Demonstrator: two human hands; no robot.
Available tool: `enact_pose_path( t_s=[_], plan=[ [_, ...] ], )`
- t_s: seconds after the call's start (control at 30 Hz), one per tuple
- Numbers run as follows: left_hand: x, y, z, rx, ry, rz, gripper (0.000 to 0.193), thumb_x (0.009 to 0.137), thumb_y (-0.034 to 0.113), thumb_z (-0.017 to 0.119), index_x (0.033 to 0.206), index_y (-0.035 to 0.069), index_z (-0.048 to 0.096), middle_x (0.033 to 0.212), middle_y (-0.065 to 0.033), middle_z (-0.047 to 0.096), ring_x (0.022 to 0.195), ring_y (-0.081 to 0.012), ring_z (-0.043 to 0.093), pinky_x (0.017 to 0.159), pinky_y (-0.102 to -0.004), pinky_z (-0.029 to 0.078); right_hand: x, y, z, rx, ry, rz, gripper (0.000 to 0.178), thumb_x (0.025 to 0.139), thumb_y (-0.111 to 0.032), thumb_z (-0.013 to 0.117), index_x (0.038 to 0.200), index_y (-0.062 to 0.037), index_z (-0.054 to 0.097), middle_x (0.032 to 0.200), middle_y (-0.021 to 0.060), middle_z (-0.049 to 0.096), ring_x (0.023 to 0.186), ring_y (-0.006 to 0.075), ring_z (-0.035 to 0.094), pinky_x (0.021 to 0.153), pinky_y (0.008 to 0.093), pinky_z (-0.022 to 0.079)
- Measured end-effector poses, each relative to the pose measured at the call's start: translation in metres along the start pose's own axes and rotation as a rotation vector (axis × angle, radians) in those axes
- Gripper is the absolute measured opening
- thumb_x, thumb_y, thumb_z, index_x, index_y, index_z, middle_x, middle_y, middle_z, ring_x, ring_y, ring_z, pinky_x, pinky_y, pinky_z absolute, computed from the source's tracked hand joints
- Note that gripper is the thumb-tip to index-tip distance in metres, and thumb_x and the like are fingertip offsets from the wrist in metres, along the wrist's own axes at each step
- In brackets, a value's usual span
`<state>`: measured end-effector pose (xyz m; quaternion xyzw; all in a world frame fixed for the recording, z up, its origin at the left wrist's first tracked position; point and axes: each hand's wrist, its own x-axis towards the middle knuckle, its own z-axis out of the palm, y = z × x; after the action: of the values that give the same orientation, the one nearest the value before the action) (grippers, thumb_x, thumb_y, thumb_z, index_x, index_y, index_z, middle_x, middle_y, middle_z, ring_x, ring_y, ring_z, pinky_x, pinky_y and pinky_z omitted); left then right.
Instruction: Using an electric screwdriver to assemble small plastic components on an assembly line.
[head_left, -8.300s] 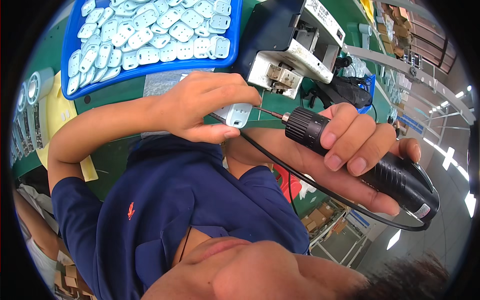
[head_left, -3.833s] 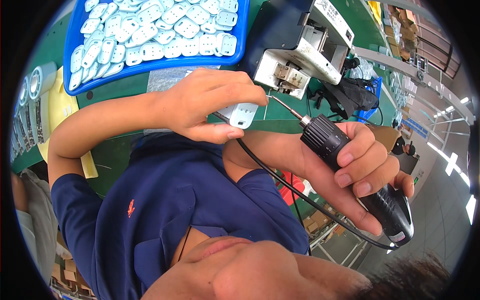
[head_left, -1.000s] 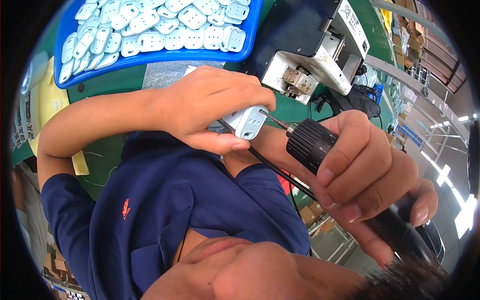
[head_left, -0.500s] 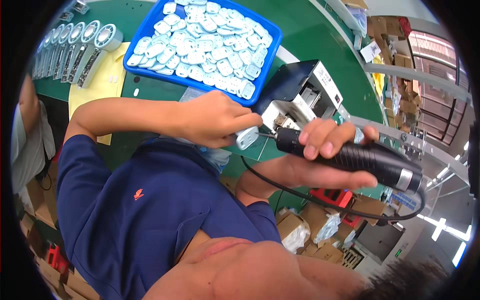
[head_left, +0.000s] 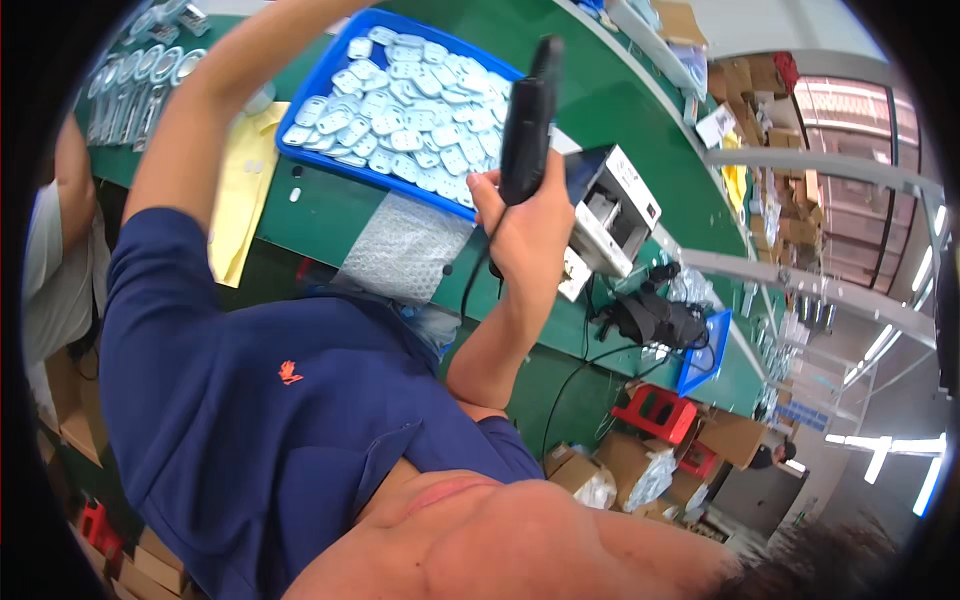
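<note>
Right hand (head_left: 535, 230) is curled closed round the grip of a black electric screwdriver (head_left: 527, 140), thumb on the near side — can't make out the bit tip. Screwdriver sits in front of the right end of the blue tray (head_left: 307, 156) in this view; can't tell if it touches. Black cord (head_left: 466, 290) drops from near the grip toward the forearm. Left forearm (head_left: 255, 55) runs off the top edge, left hand out of frame, so can't tell finger spread or contents. Tray is heaped with pale-blue plastic covers (head_left: 405, 140). Bubble wrap (head_left: 410, 245) lies just in front of it, black-and-white benchtop machine (head_left: 622, 210) to its right, yellow sheet (head_left: 240, 190) to its left. Farther left — a row of pale-blue ring-headed housings (head_left: 160, 68), all on the green bench (head_left: 650, 130).
</note>
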<state>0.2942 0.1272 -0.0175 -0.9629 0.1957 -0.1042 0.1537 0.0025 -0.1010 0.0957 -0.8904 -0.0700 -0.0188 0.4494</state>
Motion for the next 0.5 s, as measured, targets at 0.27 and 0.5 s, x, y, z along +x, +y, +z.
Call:
enact_pose_path(
  t_s=[0.27,0.5],
  plan=[
    [-0.077,-0.025,-0.029,-0.43,0.278,-0.029,0.044,0.074,0.017,0.072,0.117,0.012,0.061,0.122,-0.0076,0.058,0.12,-0.0253,0.052,0.099,-0.0418,0.041,0.037,0.008,0.043,-0.53,-0.094,0.211,0.063,0.073,-0.022,0.075,0.129,-0.0079,0.048,0.099,0.0239,0.067,0.095,0.0427,0.064,0.085,0.0475,0.05],
    [-0.27,-0.04,-0.102,-0.655,0.584,-0.139,0.034,0.083,0.014,0.069,0.116,0.008,0.061,0.123,-0.012,0.058,0.119,-0.0304,0.052,0.102,-0.0412,0.041,0.046,0.017,0.062,-0.564,-0.006,0.159,0.059,0.071,-0.024,0.074,0.126,-0.0127,0.054,0.101,0.0185,0.068,0.095,0.0398,0.065,0.083,0.0465,0.05]
  ],
)
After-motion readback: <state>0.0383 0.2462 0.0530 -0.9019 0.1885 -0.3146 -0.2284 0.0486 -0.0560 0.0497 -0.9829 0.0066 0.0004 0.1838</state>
